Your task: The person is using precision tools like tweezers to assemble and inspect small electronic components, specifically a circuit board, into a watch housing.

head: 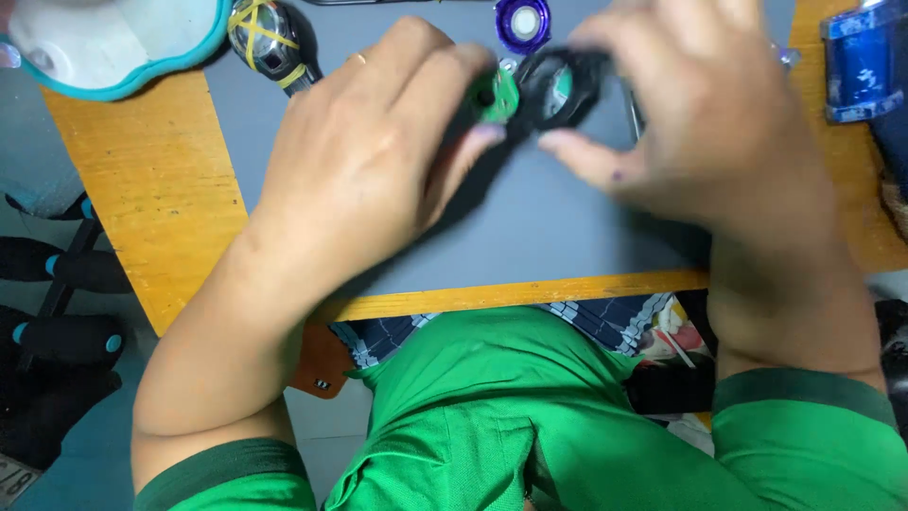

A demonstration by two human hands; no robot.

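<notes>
My left hand (pixel 364 156) pinches a small green circuit board (pixel 496 96) between thumb and fingers above a grey mat (pixel 530 227). My right hand (pixel 705 123) grips a black ring-shaped part (pixel 560 87) right beside the board; the two pieces touch or nearly touch. Both hands hover over the far half of the mat. A thin ring shows on one left finger. Most of the black part is hidden behind my right fingers.
A purple round cap (pixel 522 23) lies just beyond the hands. A dark tool handle with yellow bands (pixel 270 40) and a white-and-teal container (pixel 104 43) sit at the far left. A blue box-like object (pixel 865 61) stands at the right. The yellow wooden table edge (pixel 530 293) runs near my green-clad body.
</notes>
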